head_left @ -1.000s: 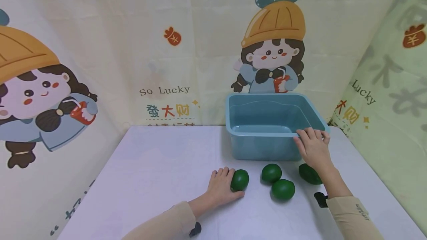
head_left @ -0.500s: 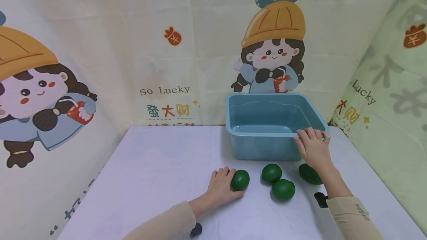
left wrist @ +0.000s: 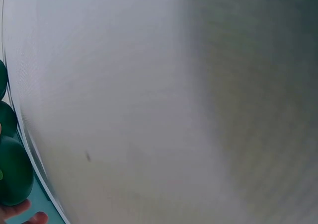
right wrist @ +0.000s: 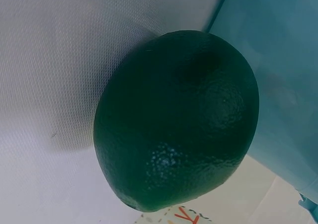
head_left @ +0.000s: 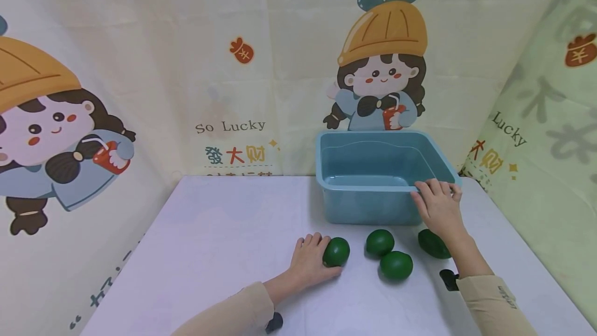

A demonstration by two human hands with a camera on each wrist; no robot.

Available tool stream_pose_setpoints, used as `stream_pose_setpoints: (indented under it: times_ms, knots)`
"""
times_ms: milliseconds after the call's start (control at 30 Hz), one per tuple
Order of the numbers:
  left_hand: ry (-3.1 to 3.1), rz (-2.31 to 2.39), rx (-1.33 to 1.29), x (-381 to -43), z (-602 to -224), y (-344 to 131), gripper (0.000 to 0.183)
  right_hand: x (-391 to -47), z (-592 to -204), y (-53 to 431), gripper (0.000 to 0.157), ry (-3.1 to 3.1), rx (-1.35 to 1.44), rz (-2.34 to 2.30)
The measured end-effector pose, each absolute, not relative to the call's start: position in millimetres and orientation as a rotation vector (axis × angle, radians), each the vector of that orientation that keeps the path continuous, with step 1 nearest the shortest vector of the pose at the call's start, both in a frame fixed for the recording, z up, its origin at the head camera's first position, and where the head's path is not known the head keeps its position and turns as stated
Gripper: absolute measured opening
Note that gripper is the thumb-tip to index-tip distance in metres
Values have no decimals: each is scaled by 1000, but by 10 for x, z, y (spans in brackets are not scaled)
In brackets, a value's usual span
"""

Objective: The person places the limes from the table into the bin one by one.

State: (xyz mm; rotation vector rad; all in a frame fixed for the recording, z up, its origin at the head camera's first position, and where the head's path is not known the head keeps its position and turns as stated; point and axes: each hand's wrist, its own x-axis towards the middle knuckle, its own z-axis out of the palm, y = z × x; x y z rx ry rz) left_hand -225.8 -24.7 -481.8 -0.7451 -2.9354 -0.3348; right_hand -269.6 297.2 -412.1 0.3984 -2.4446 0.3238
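My left hand (head_left: pixel 309 263) rests low at the table with its thumb and fingers around a green lime (head_left: pixel 336 252). Two more limes lie to its right, a farther lime (head_left: pixel 380 242) and a nearer lime (head_left: pixel 396 265). My right hand (head_left: pixel 439 210) grips the front rim of a blue plastic bin (head_left: pixel 368 206) near its right corner, fingers over the edge and thumb outside. Under the right wrist lies another lime (head_left: pixel 432 243), partly covered by the forearm; this lime (right wrist: pixel 176 122) fills much of the right wrist view. Fingertips (left wrist: pixel 37 218) and limes show at the left wrist view's edge.
The bin stands at the back right of the table (head_left: pixel 224 232), which has a white cover. Behind it hangs a printed cloth (head_left: pixel 298 66) with cartoon figures. Dark wrist-worn pieces show below both sleeves.
The lime in my left hand and its fingertips have shifted very slightly to the right. My right hand and the bin stay where they were.
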Motion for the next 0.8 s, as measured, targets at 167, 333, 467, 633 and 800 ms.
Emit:
stream_pose_setpoints:
  times_ms: [167,333,467,633,800]
  knots:
    - [-2937,-332,-753,-2253,-4806,-249,69,-2678,-4115,2963,40,-2451,394,324]
    - [-2941,-324,-758,-2238,-4772,-255,70,-2663,-4116,2956,39,-2459,390,324]
    - [-2934,-307,-759,-2232,-4742,-265,70,-2655,-4120,2951,38,-2458,392,324]
    - [-2916,-287,-771,-2234,-4708,-282,69,-2646,-4132,2946,42,-2444,393,320]
    - [-2903,-284,-781,-2240,-4673,-280,67,-2652,-4143,2962,44,-2440,391,320]
